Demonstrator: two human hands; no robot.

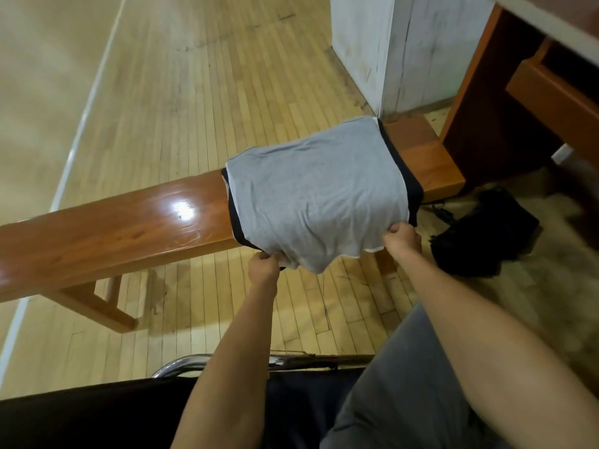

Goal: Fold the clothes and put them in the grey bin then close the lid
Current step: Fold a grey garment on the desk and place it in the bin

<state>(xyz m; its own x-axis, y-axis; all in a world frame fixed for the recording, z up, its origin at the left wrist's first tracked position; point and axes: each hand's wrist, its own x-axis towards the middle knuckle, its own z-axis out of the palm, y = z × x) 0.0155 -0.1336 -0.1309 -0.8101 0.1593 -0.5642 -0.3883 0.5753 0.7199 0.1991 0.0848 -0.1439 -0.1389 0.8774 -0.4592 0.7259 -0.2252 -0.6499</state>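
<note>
Pale wood flooring (162,92) is filling most of the frame, and a glossy brown bench (113,222) is running across it from the left edge to right of centre. A grey garment (317,189) with dark trim is lying draped over the bench at the centre, its near edge hanging off the front. A black heap (486,234), perhaps more clothing, is sitting on the floor at the right. Just below the garment, the left hand (264,265) is pinching the near left corner with curled fingers, and the right hand (402,238) is gripping the near right corner the same way. The folding step seems to be under way. The next move is probably calling for both corners to be carried together toward the far edge, kept level so the fold lies square. The grey bin is not showing anywhere in the frame.
</note>
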